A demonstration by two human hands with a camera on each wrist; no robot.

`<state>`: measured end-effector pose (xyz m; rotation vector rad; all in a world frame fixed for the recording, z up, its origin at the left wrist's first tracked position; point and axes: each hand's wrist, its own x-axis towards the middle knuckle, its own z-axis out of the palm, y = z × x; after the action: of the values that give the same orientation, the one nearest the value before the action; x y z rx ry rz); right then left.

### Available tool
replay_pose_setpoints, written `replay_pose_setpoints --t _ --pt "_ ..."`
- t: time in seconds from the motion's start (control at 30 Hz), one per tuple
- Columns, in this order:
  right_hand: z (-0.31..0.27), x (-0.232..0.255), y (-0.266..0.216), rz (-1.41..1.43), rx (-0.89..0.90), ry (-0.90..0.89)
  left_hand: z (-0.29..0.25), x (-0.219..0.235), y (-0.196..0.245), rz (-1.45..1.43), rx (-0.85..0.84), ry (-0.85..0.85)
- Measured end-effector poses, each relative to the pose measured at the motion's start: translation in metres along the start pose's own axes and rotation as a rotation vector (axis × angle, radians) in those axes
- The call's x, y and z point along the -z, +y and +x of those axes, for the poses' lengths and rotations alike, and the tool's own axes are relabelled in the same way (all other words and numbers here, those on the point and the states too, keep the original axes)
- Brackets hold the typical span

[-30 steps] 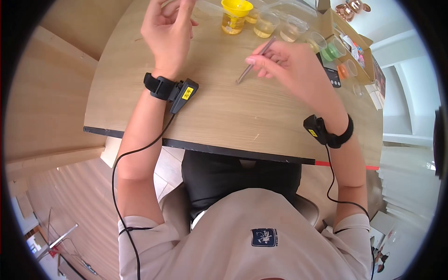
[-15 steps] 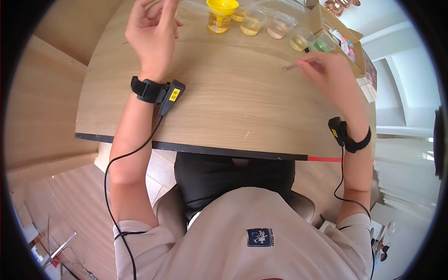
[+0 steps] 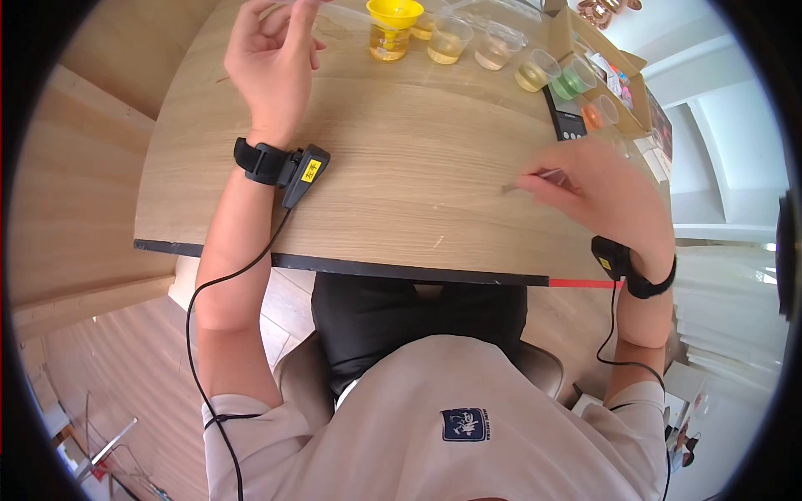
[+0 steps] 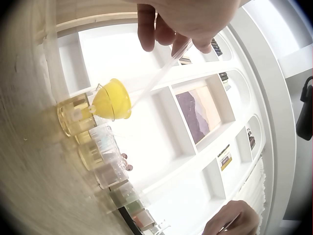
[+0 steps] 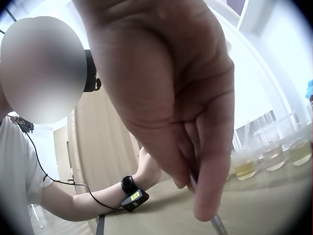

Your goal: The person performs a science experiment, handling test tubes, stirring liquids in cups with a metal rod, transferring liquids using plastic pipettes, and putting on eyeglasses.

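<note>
At the table's far left, the left hand (image 3: 276, 75) pinches a thin clear stick (image 4: 159, 76), whose lower end reaches the rim of a yellow funnel (image 4: 115, 99) in the left wrist view. That funnel sits on a glass beaker (image 3: 388, 45) of amber liquid. Over the right part of the table, the right hand (image 3: 597, 188), slightly blurred, pinches a slim metallic rod (image 5: 218, 226) between thumb and fingers. Its tip points left in the head view, apart from the cups. Part of the rod is hidden by the fingers.
Several clear cups stand in a curved row right of the beaker, among them a pale yellow one (image 3: 449, 42), a green one (image 3: 575, 77) and an orange one (image 3: 599, 113). A black device (image 3: 568, 121) lies beside them. Behind is an open cardboard box (image 3: 576, 37).
The right hand has moved right with the rod, then back toward the table's near edge, uncovering the black device. The left hand keeps its grip; the whole head view has shifted somewhat.
</note>
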<state>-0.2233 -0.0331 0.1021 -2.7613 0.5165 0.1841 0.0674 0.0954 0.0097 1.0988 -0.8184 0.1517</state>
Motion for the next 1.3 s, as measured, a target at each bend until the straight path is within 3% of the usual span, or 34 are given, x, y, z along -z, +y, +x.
replay_pose_setpoints --t 0.07,0.17,0.3,0.37,0.5,0.57,0.7,0.77,0.87,1.0,1.07,1.1,1.17,1.3 --pt "0.019 -0.001 -0.013 0.137 0.118 -0.121 0.0 0.0 0.0 -0.026 0.048 0.032" --pt "0.044 -0.008 -0.032 0.285 0.227 -0.163 0.0 0.001 -0.001 -0.038 0.057 0.03" --pt "0.072 -0.026 -0.035 0.441 0.234 -0.164 0.0 0.001 0.001 -0.031 0.075 0.04" --pt "0.081 -0.035 -0.028 0.456 0.265 0.003 -0.001 0.002 0.001 -0.029 0.077 0.04" --pt "0.079 -0.026 -0.007 0.378 0.216 0.028 0.0 0.003 -0.002 -0.023 0.066 0.04" --pt "0.069 -0.018 0.01 0.174 0.212 0.154 0.0 0.002 0.0 -0.022 0.064 0.035" --pt "0.042 -0.001 0.042 -0.06 0.121 0.215 -0.002 0.001 0.005 0.033 0.023 0.02" --pt "0.031 0.01 0.041 -0.013 -0.116 0.029 -0.003 0.003 0.003 0.058 -0.031 -0.001" --pt "0.012 0.01 0.043 -0.022 0.009 0.006 -0.003 0.004 0.004 0.041 -0.048 -0.009" --pt "0.015 0.003 0.016 0.013 0.043 -0.049 -0.004 0.002 0.007 0.072 -0.033 -0.011" --pt "0.026 0.001 0.003 0.332 0.159 0.0 -0.003 0.003 0.007 0.073 -0.034 -0.014" --pt "0.03 0.004 0.005 0.328 0.164 0.005 -0.003 0.004 0.006 0.065 -0.015 -0.015" --pt "0.042 0.016 0.014 0.515 0.136 0.223 -0.001 0.006 0.005 0.053 -0.015 -0.001" --pt "0.065 0.039 0.054 0.525 0.041 0.422 -0.002 0.006 0.008 0.048 0.036 -0.011"
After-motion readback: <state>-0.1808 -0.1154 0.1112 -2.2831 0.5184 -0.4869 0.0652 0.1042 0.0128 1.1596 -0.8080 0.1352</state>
